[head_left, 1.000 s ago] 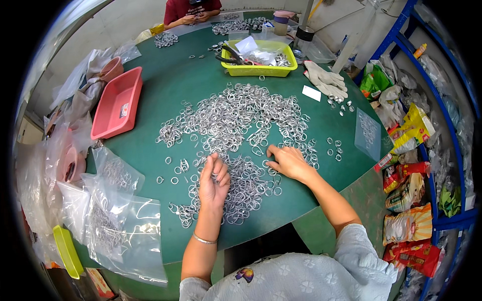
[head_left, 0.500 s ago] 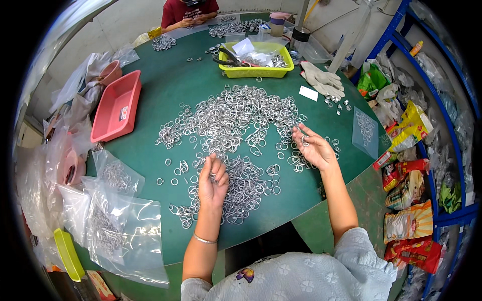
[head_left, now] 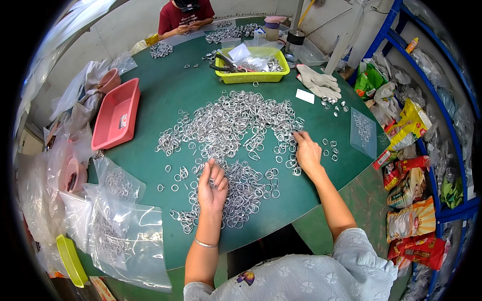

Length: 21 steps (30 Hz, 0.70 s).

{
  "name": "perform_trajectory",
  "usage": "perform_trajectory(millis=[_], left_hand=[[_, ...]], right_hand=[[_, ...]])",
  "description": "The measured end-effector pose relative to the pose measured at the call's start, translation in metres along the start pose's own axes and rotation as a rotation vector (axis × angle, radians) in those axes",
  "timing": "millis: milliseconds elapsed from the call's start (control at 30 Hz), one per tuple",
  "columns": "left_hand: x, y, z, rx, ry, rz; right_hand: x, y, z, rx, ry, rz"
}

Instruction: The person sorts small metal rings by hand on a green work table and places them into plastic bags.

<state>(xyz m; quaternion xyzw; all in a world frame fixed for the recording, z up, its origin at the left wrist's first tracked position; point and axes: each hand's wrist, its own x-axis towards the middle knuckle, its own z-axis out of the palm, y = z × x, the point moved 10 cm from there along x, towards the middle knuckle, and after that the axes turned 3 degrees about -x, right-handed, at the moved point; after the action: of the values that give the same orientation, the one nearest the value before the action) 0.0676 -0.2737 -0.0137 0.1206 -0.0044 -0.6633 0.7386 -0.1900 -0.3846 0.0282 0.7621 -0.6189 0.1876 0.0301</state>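
Observation:
A wide heap of small silver metal rings (head_left: 236, 125) covers the middle of the green table (head_left: 165, 95). My left hand (head_left: 212, 185) is raised palm-up over the near part of the heap, fingers curled around a few rings. My right hand (head_left: 306, 150) reaches out to the heap's right edge, fingers down on the rings there. A few loose rings (head_left: 329, 148) lie just right of that hand.
Clear plastic bags (head_left: 118, 226) holding rings lie at the near left. A pink tray (head_left: 116, 113) sits left, a yellow basket (head_left: 253, 62) with pliers at the back. White gloves (head_left: 317, 80) and a flat clear bag (head_left: 362, 131) lie right. Another person sits across the table.
My right hand has moved from the near middle of the heap out to its right edge. My left hand stays raised in place, fingers shifting slightly.

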Motion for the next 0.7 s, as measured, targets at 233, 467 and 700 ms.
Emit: perform_trajectory(millis=[233, 467, 700], left_hand=[[0.000, 0.002, -0.003, 0.008, -0.009, 0.013], [0.000, 0.002, -0.003, -0.017, -0.018, 0.004], [0.000, 0.001, -0.002, -0.004, -0.017, 0.007]], right_hand=[[-0.064, -0.093, -0.008, 0.201, -0.328, -0.395], [-0.073, -0.098, -0.024, 0.737, -0.465, -0.547], [0.017, -0.052, -0.010, 0.333, -0.099, -0.211]])
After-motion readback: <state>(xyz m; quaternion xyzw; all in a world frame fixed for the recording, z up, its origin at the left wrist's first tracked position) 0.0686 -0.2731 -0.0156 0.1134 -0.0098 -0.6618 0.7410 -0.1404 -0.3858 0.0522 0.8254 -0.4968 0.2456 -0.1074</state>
